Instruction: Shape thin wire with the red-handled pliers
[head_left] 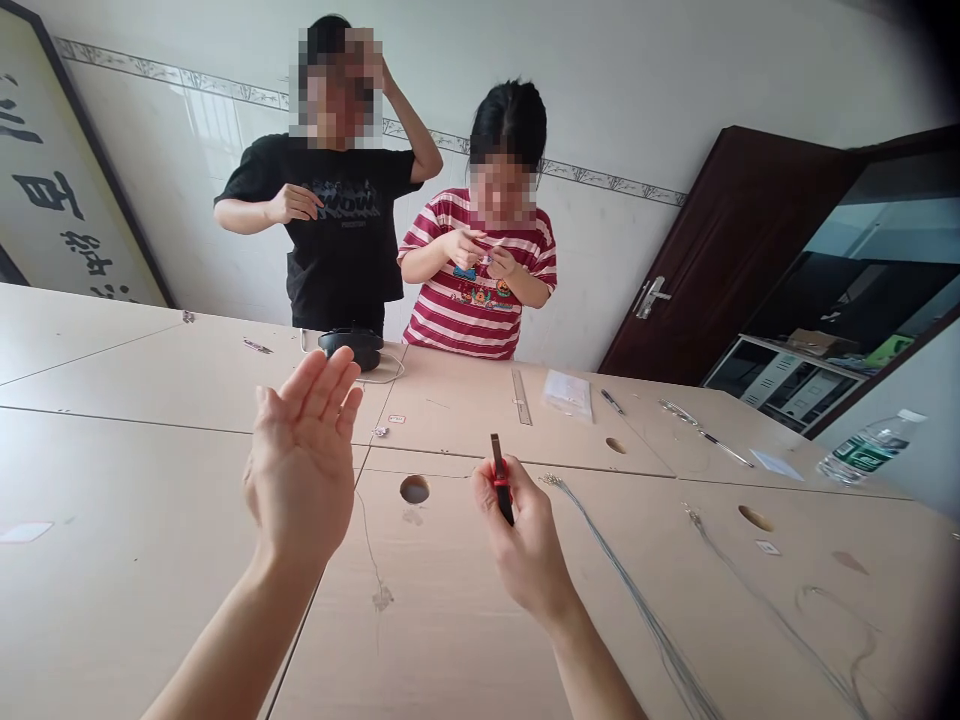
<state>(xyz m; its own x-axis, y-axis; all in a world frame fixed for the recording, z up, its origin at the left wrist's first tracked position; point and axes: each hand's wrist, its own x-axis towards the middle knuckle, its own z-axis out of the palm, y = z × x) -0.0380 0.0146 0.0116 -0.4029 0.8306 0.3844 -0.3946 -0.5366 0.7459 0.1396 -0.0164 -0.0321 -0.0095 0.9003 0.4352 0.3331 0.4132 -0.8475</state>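
Observation:
My left hand [304,460] is raised over the table with its palm up, the fingers stretched out and nothing on it. To its right, my right hand [525,535] is closed around a small black tool with red parts [501,480], whose narrow metal tip points away from me. What the tool is, I cannot tell. A bundle of thin grey cords [622,575] lies on the table just right of my right hand. Between my hands is a round hole [415,489] in the tabletop, with a thin thread [367,530] near my left wrist.
Two people stand across the pale table [420,640], one holding something small. On the far side lie a black round object [351,349], a ruler [521,397], a plastic bag [568,394] and a pen [612,402]. A water bottle [870,448] stands at the right.

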